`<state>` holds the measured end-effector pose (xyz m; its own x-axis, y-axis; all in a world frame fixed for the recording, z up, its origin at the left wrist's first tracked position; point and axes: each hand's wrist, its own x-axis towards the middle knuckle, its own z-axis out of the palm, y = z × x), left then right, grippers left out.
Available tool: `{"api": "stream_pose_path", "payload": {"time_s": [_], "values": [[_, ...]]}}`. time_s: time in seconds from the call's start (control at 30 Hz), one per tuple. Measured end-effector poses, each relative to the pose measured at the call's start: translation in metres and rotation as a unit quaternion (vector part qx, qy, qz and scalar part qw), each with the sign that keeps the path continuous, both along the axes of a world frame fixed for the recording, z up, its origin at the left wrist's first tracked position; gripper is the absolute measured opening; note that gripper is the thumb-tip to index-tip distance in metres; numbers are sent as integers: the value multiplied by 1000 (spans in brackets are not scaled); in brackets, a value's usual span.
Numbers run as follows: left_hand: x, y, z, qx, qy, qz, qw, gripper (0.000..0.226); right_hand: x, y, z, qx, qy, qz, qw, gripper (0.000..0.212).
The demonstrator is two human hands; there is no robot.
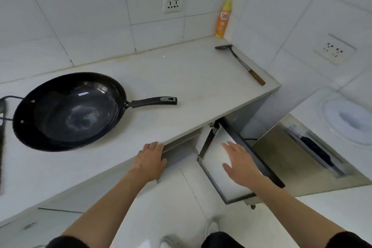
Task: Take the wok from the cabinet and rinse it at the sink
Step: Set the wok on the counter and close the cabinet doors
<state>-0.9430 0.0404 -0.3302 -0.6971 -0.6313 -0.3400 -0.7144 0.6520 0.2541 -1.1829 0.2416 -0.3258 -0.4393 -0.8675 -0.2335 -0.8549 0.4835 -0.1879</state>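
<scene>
Bare counter [181, 78] lies open between the wok [68, 110] on the left and the spatula [240, 63] and spray bottle [223, 19] in the far right corner, while below the edge an open cabinet door [213, 169] juts into the floor space.

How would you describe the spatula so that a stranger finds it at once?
Look at the white countertop, toward its far right corner near the yellow spray can. The spatula lies flat along the right wall; unlike the black wok, it is slim with a wooden handle.
</scene>
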Motion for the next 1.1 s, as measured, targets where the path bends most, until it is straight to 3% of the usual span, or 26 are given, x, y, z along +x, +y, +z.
{"api": "stream_pose_path", "payload": {"time_s": [0.47,0.6,0.83,1.1], "values": [[-58,-25,-39,-19,-14,-14,1000,64,-92,21,-52,69,-17,-90,993,64],[-61,-24,-49,-30,-15,5,999,64,-114,20,-69,103,-48,-97,989,72],[-66,-25,-49,-41,-33,15,998,62,-112,22,-82,103,-61,-90,989,80],[-68,-23,-46,-51,-43,21,998,56,-83,22,-87,75,-78,-53,993,72]]}}
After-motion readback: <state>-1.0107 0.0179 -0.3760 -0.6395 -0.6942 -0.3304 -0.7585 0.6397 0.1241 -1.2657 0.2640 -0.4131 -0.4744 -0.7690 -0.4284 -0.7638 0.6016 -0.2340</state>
